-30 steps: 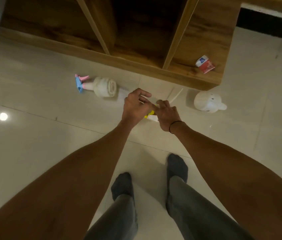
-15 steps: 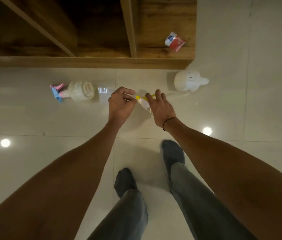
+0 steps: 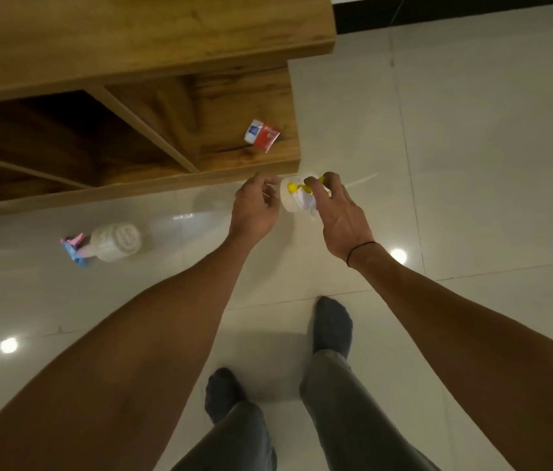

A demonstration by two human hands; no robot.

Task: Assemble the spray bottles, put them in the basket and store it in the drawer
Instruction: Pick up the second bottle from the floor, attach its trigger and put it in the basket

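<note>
Yellow sprayer with its thin tube, pinched in the right grip over a white bottle on the floor at the shelf's front corner. Left grip half-curled just beside the bottle, holding nothing. An assembled bottle with pink-blue sprayer lies well to the left. A red-white packet lies in the shelf.

Two spray bottles, one packet, two hands
</note>
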